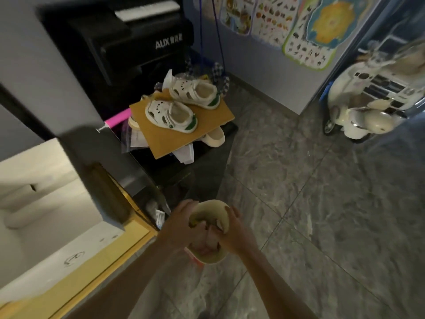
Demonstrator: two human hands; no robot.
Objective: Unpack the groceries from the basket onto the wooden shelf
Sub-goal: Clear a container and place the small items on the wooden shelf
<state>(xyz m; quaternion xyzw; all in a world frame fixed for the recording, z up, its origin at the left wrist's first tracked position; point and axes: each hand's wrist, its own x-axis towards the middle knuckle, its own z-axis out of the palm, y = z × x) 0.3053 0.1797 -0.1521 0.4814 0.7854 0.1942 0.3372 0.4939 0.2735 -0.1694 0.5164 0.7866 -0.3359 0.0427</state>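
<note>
- Head view: the basket, a small round cream tub with a smooth, stiff-looking wall, stands on the tiled floor. It is just beside a wood-edged surface at the left; I cannot tell whether that is the shelf.
- The left hand reaches over the left rim, fingers curled down among the contents. Whether its grip has closed on anything is hidden.
- The right hand seems to wrap the right wall, fingers curled over the rim, steadying the tub.
- Inside are a pinkish packet and a yellow-green item, both blurred.
- The packet looks soft, light and crinkly, probably slippery film. It is best pinched across its flat middle or along a sealed edge, not by a corner.
- The tub looks light enough to tip, so keeping one hand on its wall is sensible.
- Farther off, child's sandals lie on a cardboard sheet.
</note>
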